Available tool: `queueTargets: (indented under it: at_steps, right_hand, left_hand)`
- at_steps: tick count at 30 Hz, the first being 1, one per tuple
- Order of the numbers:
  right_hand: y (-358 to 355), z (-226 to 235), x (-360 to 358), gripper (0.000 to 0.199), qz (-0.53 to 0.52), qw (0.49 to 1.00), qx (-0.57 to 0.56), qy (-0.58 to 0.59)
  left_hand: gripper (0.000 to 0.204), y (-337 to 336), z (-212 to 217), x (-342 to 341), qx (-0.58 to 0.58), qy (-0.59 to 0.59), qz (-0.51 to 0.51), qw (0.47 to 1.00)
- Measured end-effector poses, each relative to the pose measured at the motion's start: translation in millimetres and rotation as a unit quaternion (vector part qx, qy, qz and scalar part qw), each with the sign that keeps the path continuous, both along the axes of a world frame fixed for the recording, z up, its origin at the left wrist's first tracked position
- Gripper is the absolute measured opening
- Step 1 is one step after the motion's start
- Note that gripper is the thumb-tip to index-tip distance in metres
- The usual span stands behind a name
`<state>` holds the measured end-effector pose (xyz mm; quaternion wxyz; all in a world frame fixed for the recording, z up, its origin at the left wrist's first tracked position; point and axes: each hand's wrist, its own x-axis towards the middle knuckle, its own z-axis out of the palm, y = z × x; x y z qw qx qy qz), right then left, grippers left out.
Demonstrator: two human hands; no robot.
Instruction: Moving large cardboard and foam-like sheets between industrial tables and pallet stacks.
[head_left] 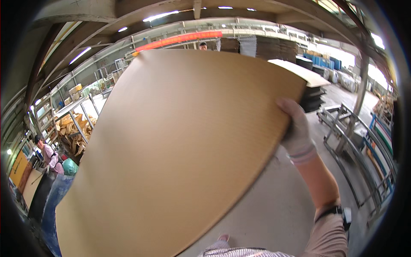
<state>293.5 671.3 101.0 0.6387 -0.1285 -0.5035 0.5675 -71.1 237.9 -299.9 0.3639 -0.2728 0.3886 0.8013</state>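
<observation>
A large tan sheet, like cardboard [184, 141], fills most of the head view and hides much of what lies behind it. My right hand [296, 130], in a pale glove, grips its right edge with the thumb on the face and the fingers behind. The sheet is tilted up in front of me, its lower part running out of view at the bottom left. My left hand does not show. Just past the sheet's right corner lies a stack of dark sheets [312, 98] with a pale sheet [299, 70] on top.
Metal frame racks [351, 150] stand on the right beside a post [363, 81]. At the left a person [49, 156] works beside a bench. Another person's head [203, 46] shows over the sheet's top edge. Scrap brown pieces [72, 132] are piled behind a metal frame on the left.
</observation>
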Motion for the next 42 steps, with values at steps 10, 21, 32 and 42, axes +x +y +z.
queueTargets:
  at_steps: [10, 21, 32, 42]
  right_hand:
    - [313.9, -79.2, 350.5, 0.037, -0.24, 0.963, 0.032, 0.114]
    - [594.8, -163.0, 404.5, 0.07, -0.338, 0.913, -0.228, 0.008]
    - [837.3, -167.1, 432.3, 0.03, -0.274, 0.888, -0.329, -0.169]
    - [1281.5, -65.1, 392.3, 0.028, -0.142, 0.951, -0.269, 0.063]
  left_hand:
    - [0.047, 441.3, 132.0, -57.5, 0.242, 0.388, -0.046, 0.888]
    - [0.038, 949.4, 234.6, 143.0, 0.246, 0.388, -0.2, 0.865]
    - [0.044, 1204.6, 186.0, 288.8, 0.091, 0.376, -0.28, 0.879]
    - [0.027, 1774.1, 227.3, 235.6, 0.186, 0.269, -0.26, 0.908]
